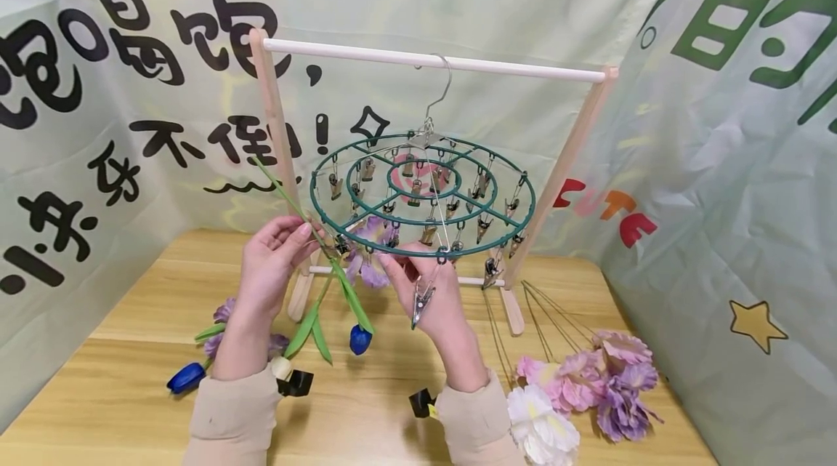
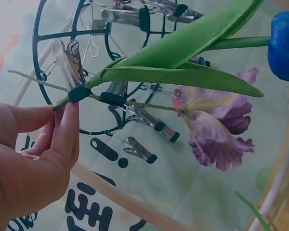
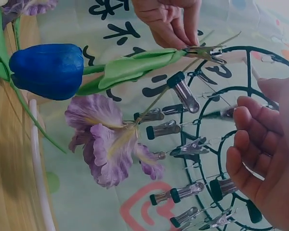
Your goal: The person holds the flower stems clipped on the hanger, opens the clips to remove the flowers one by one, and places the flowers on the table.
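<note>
My left hand (image 1: 277,259) pinches the green stem of a blue artificial tulip (image 1: 360,340) between thumb and fingertips. The bloom hangs downward and the stem's thin end sticks up past the rack's left edge. Right beside the fingertips, a metal clip (image 2: 70,65) with a dark green tip sits at the stem, as the left wrist view shows. A purple iris-like flower (image 3: 101,137) hangs close by from the round green clip hanger (image 1: 356,237). My right hand (image 3: 262,139) is beside the hanger's rings, its fingers loosely bent with nothing between them.
The hanger hooks over the white bar (image 1: 366,54) of a wooden stand (image 1: 556,175). Several metal clips dangle from its rings. Pink, purple and white flowers (image 1: 543,422) lie at the table's right. Another blue tulip (image 1: 186,379) and purple blooms lie at left.
</note>
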